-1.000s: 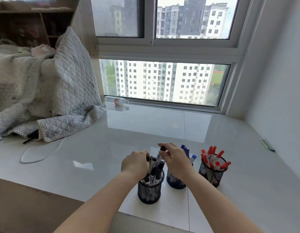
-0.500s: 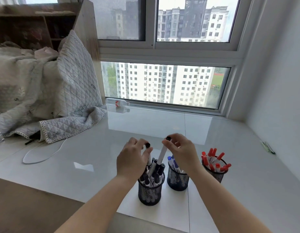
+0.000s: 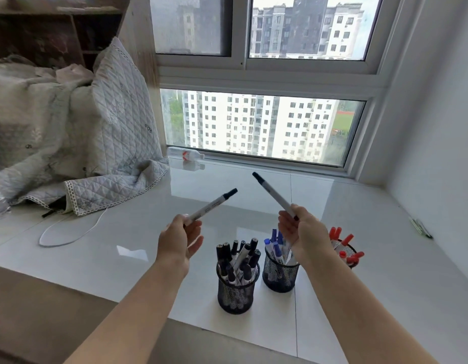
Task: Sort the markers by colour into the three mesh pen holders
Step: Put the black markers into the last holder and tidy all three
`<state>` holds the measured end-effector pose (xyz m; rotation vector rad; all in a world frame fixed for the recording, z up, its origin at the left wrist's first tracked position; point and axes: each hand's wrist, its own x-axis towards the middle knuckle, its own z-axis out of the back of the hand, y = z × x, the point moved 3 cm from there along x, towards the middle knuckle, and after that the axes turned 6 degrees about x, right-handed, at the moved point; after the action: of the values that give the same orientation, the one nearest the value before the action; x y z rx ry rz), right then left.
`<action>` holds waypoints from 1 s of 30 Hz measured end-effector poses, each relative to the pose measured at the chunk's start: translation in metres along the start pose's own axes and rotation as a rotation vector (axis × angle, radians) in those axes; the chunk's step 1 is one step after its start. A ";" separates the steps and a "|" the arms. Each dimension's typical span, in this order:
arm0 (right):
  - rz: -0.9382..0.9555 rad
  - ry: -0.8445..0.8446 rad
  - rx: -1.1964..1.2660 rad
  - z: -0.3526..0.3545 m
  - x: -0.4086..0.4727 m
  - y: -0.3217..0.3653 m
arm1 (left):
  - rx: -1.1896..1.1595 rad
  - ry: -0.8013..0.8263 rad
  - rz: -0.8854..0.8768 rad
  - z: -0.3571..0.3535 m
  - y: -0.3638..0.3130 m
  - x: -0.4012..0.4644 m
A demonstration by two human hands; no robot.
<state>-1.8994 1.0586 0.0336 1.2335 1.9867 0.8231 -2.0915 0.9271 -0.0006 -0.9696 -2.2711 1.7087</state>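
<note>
We have lifted both hands above the black-marker holder (image 3: 237, 292): our left hand (image 3: 178, 239) grips one black-capped marker (image 3: 211, 206), our right hand (image 3: 303, 233) pinches another (image 3: 273, 195), their caps raised toward the window (image 3: 261, 127).

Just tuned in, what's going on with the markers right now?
A person holds one black-capped marker in each hand, raised above the tiled ledge: the left hand grips one marker, the right hand the other. Below stand three mesh holders: the left holder with black markers, the middle holder with blue, the right holder with red. No loose markers lie on the ledge.
</note>
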 end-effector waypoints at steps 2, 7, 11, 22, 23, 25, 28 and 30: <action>-0.119 0.039 0.135 -0.003 -0.003 -0.006 | -0.145 0.071 0.151 0.002 0.006 0.000; -0.159 0.227 0.120 -0.008 -0.006 -0.016 | -0.258 0.193 0.207 0.005 0.015 0.000; 0.056 0.297 -0.232 -0.008 -0.007 -0.021 | -0.134 0.226 0.119 0.001 0.016 0.001; 0.385 0.402 -0.982 -0.021 -0.023 -0.047 | 0.449 0.096 -0.349 -0.002 0.016 -0.007; 0.439 0.415 -1.061 -0.020 -0.026 -0.050 | 0.483 0.080 -0.374 0.000 0.016 -0.007; 0.548 0.423 -1.237 -0.017 -0.027 -0.055 | 0.577 0.069 -0.401 0.002 0.019 -0.007; 0.636 0.404 -1.413 -0.011 -0.027 -0.062 | 0.677 0.086 -0.441 0.002 0.021 -0.008; 0.621 0.372 -1.334 -0.009 -0.027 -0.063 | 0.734 0.083 -0.481 0.000 0.021 -0.010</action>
<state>-1.9293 1.0091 -0.0052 0.8078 0.7477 2.2697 -2.0751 0.9244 -0.0166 -0.2964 -1.4394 1.9590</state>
